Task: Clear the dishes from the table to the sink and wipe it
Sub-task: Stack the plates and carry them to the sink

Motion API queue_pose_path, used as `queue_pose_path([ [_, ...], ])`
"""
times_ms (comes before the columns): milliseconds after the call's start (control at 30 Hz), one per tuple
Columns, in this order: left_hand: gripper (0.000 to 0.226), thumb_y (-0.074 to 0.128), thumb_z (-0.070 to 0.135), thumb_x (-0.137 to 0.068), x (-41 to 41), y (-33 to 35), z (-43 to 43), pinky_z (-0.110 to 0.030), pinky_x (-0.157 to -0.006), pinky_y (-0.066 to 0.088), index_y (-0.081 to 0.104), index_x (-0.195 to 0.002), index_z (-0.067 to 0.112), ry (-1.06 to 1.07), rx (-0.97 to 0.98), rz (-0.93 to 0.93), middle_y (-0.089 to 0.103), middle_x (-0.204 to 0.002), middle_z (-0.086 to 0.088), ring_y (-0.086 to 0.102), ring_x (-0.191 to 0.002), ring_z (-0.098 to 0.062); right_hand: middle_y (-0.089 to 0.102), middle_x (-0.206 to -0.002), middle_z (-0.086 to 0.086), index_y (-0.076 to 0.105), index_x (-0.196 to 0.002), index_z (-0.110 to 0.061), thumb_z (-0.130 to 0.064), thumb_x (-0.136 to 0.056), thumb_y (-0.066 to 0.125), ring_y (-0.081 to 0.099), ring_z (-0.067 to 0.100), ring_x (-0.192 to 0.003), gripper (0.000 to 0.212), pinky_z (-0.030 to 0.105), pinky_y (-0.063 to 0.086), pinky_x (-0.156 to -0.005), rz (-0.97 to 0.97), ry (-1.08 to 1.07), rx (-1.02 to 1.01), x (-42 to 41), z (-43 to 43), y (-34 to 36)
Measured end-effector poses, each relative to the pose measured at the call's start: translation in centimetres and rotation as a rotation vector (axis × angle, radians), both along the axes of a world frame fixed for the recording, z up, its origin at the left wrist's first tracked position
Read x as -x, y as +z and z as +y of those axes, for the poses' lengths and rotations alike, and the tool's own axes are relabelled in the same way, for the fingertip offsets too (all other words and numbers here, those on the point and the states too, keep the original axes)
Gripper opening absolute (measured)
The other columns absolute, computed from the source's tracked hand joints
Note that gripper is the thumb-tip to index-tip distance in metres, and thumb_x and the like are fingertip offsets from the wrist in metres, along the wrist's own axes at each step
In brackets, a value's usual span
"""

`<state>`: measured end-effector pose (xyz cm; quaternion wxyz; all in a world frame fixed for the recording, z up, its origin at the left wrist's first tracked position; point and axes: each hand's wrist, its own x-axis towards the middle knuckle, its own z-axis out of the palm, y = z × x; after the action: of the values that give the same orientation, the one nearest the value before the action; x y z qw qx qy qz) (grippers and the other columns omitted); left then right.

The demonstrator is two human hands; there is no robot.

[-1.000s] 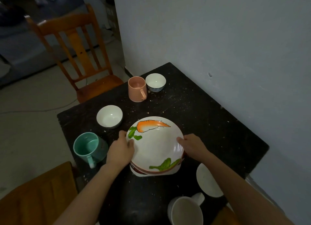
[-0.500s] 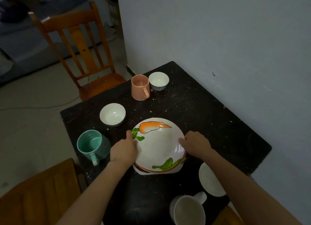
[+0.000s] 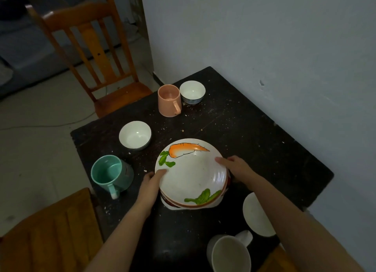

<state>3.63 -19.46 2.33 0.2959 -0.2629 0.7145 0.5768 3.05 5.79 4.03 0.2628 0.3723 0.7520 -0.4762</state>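
1. Your left hand [image 3: 151,182] grips the left edge of the stack of plates [image 3: 175,205], with the thumb laid over the rim of the carrot plate [image 3: 191,176] on top. The fingers underneath are hidden. Your right hand [image 3: 237,168] curls round the opposite edge in the same way.
2. The stack is on the near middle of the black table [image 3: 244,129], between the green mug [image 3: 110,173] and a white bowl [image 3: 256,214] under your right forearm. I cannot tell whether it has left the surface.
3. Get your fingertips under the lowest plate, the white one showing below the others. A grip any higher will likely lift only the upper plates.
4. Raise the stack straight up and hold it level. Glazed plates probably slide on each other, so press down lightly with both thumbs.
5. Mind your forearms: the green mug stands just beside your left wrist, and a white mug [image 3: 230,253] stands near your right elbow.
6. The sink is out of view, so look where you are going before you turn.
7. The pink mug [image 3: 168,99], the two small bowls [image 3: 135,135] and the crumbs are left for later trips.
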Motion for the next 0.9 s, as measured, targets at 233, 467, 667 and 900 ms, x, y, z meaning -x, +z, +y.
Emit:
queue_pose_path([
  [233,0.033,0.044,0.040,-0.091,-0.5,-0.2,0.3,-0.037,-0.075,0.052,0.059,-0.115,0.025,0.041,-0.457,-0.073,0.074,-0.100,-0.004,0.069,-0.093,-0.025,0.059,-0.119,0.011,0.050,-0.124,-0.022,-0.046,-0.083,0.061,0.054,0.031,-0.111,0.048,0.051,0.039,-0.104,-0.012,-0.235,0.387,-1.2,-1.1,-2.3],
  [467,0.034,0.041,0.031,-0.088,-1.0,-0.1,1.2,-0.045,-0.081,0.053,0.059,-0.115,0.023,0.138,-0.524,-0.047,0.073,-0.102,-0.010,0.066,-0.097,-0.035,0.063,-0.111,0.012,0.056,-0.115,-0.017,-0.036,-0.085,0.057,0.058,0.030,-0.105,0.035,0.046,0.044,-0.097,0.100,-0.383,0.414,-1.9,-2.3,-2.8],
  [667,0.046,0.040,0.026,-0.081,-1.3,1.0,1.5,-0.051,-0.090,0.049,0.057,-0.122,0.017,0.204,-0.530,-0.086,0.067,-0.113,-0.018,0.060,-0.104,-0.041,0.062,-0.112,0.014,0.058,-0.118,-0.017,-0.037,-0.078,0.060,0.058,0.032,-0.104,0.045,0.049,0.043,-0.099,0.148,-0.500,0.395,-3.5,-3.6,-2.5],
  [900,0.042,0.038,0.023,-0.079,-2.0,4.6,0.4,-0.045,-0.085,0.050,0.062,-0.114,0.017,0.018,-0.590,-0.038,0.068,-0.108,-0.014,0.061,-0.097,-0.036,0.061,-0.113,0.017,0.052,-0.123,-0.021,-0.047,-0.059,0.064,0.058,0.036,-0.102,0.071,0.048,0.046,-0.096,0.260,-0.683,0.368,-8.3,-5.1,1.5],
])
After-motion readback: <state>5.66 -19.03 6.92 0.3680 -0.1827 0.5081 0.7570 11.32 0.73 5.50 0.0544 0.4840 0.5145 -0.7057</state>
